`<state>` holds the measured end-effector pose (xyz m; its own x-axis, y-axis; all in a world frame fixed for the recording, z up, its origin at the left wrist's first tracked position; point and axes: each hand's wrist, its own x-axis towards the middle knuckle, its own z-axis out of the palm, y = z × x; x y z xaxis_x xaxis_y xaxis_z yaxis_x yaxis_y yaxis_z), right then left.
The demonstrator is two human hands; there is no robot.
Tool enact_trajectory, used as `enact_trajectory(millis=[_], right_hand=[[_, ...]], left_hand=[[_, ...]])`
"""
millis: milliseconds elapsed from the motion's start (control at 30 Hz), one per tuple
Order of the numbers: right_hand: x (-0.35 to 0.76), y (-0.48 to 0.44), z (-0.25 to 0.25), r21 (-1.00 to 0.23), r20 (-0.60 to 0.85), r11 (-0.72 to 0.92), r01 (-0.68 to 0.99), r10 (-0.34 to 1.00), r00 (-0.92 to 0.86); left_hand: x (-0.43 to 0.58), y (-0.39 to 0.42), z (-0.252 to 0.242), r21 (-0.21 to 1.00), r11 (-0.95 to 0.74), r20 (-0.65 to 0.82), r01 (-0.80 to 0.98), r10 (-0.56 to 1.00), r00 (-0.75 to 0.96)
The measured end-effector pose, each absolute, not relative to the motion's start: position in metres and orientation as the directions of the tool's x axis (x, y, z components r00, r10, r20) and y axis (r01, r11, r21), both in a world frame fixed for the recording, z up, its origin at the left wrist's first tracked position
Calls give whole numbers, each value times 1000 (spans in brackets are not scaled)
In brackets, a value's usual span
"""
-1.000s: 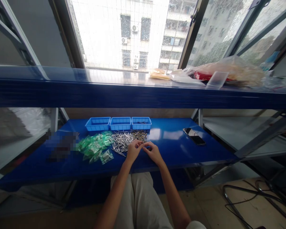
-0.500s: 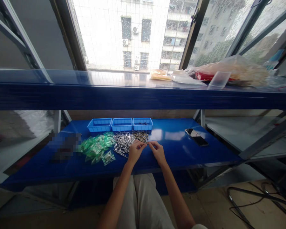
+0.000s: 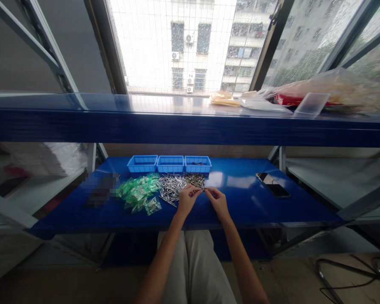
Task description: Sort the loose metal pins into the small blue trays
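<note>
My left hand (image 3: 187,198) and my right hand (image 3: 218,202) meet fingertip to fingertip at the near edge of a pile of dark, bronze-coloured slim metal pieces (image 3: 196,180). Both hands are closed in a pinch. Whatever is between the fingertips is too small to make out. Just left of the dark pile, and partly behind my left hand, lies a heap of silver slim metal pieces (image 3: 171,189). Farther left are crumpled green plastic bags (image 3: 137,192), with a small clear packet (image 3: 153,206) of silver pieces in front of them.
Three blue trays stand in a row behind the piles; the right tray (image 3: 198,169) holds a few dark pieces. A phone (image 3: 272,185) lies to the right on the blue table (image 3: 247,207). Above runs a blue shelf (image 3: 164,126) with plastic bags (image 3: 342,90) at its right.
The whole scene has shifted slightly to the right in view as my head turned. My hands stay pinched together at the dark pile, with little visible movement.
</note>
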<state>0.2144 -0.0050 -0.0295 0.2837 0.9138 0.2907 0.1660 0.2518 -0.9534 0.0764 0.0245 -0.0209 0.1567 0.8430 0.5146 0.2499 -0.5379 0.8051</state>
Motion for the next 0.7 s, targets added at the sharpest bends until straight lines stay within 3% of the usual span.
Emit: enact_trajectory(millis=[433, 700], right_hand=[[215, -7, -29, -940, 313, 270, 208, 926, 213], [214, -8, -25, -974, 226, 206, 96, 914, 337]], left_hand=[[78, 21, -16, 832, -481, 477, 276, 875, 88], [79, 17, -16, 785, -523, 470, 331, 852, 231]])
